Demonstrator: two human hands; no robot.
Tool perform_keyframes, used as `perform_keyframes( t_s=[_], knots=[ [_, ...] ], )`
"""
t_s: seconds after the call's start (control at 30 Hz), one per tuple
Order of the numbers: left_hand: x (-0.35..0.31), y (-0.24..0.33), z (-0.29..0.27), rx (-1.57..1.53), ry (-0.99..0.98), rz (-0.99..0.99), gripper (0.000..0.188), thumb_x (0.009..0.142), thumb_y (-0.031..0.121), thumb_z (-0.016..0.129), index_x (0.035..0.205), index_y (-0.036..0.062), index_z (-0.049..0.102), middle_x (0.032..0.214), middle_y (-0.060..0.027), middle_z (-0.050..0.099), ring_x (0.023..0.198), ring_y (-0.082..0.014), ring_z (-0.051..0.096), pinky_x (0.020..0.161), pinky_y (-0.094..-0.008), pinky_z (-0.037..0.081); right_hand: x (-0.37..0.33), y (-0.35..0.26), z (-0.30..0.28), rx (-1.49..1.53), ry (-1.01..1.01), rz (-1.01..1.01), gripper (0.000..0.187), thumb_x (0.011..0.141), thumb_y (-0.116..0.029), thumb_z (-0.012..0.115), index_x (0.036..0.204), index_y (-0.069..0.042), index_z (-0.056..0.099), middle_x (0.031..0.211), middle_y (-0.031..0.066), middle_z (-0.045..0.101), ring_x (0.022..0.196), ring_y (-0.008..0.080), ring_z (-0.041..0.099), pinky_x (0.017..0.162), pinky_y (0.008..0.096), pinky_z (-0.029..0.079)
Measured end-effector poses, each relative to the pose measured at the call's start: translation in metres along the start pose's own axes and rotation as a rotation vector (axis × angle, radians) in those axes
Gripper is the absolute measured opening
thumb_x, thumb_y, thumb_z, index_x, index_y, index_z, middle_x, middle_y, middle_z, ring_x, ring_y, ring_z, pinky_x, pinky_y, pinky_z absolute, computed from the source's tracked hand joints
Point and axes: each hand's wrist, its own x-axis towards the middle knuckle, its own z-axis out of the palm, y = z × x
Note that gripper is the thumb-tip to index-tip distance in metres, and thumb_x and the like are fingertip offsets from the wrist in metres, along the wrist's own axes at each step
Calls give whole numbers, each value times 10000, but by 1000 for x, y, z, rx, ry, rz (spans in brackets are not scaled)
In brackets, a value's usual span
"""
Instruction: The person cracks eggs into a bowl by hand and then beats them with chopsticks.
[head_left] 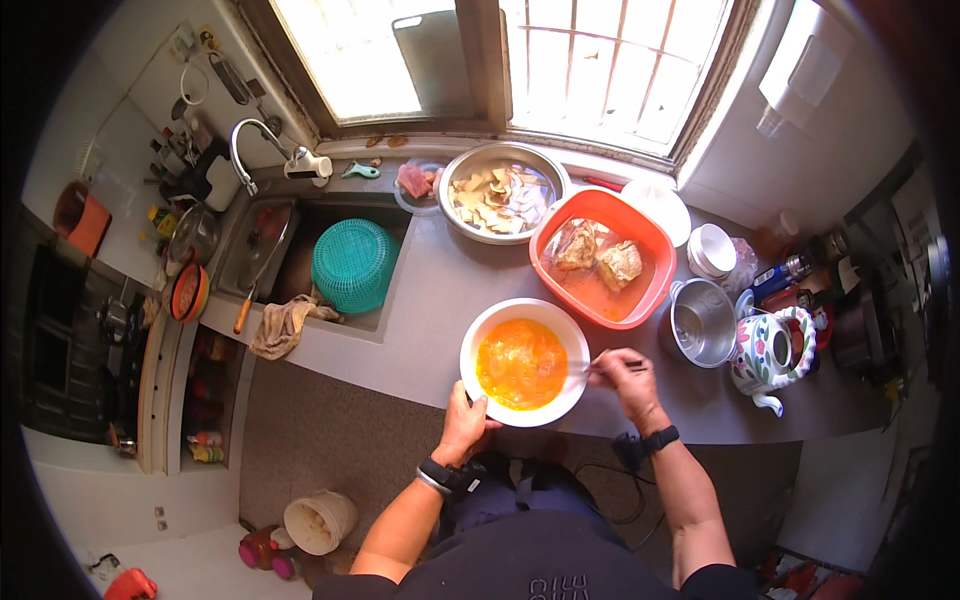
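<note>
A white bowl (472,392) of beaten egg (521,363) is at the counter's near edge, its orange-yellow liquid streaked with froth. My left hand (463,424) grips its lower left rim, thumb up on the edge. At the bowl's right side, my right hand (628,382) is closed around a thin stirring utensil (580,369), whose tip reaches into the egg; motion blurs it, so its exact kind is unclear. Just behind the bowl, a red-orange basin (553,292) holds two pieces of meat (619,264) in reddish water.
Cut pale pieces soak in a steel basin (487,236) below the window. Left of it is a sink (395,290) with a teal colander (354,265); a cloth (282,330) hangs over its front edge. To the right stand a metal pot (703,322) and a floral teapot (757,365).
</note>
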Motion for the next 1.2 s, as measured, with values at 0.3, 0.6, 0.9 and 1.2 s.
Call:
perform_keyframes(
  t_s=[0.3,0.6,0.9,1.2],
  knots=[
    [1,1,-4,2,13,-4,279,957,59,451,1214,-21,376,1158,-171,528,902,-265,669,619,-347,625,-7,-11,7,81,-16,45,131,912,-127,666,925,3,675,853,117,695,762,206,692,708,328,615],
    [0,-3,-2,27,-9,6,274,956,67,449,1206,-17,374,1157,-171,522,908,-272,668,625,-353,625,0,-6,1,32,85,-20,120,911,-105,660,913,15,665,859,131,696,784,224,702,707,351,620],
    [1,-3,-5,16,-4,26,270,961,68,447,1206,-18,374,1162,-171,520,907,-270,668,621,-345,623,-13,-14,15,32,-119,108,156,921,-161,660,912,-6,672,860,96,700,766,191,687,705,332,607],
    [-3,0,-1,5,-3,15,269,962,69,451,1206,-18,379,1161,-174,531,907,-270,671,623,-344,622,-1,-12,5,108,152,-45,125,914,-124,661,906,1,667,874,119,700,782,198,698,723,322,611]
  ],
)
